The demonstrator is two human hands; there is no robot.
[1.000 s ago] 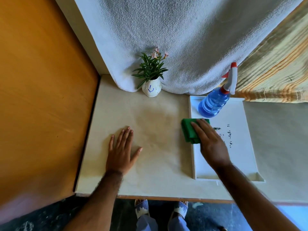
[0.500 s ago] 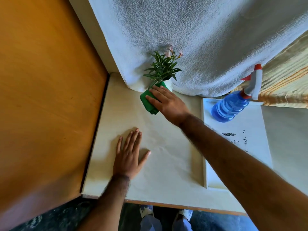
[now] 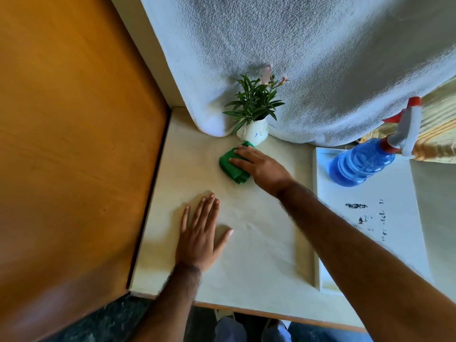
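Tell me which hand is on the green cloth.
The right hand, pressing the folded green cloth beside the white vase. The left hand lies flat on the tabletop nearer the person, apart from the cloth.

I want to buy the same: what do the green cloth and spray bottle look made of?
Green cloth: soft matte fabric, perhaps microfibre; it lies in thick folds under the right hand. Spray bottle: likely glossy clear plastic, ribbed, showing blue liquid or tint.

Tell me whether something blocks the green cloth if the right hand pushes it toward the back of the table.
Yes: the white vase stands right behind the green cloth, at its far corner. The right hand presses the cloth flat.
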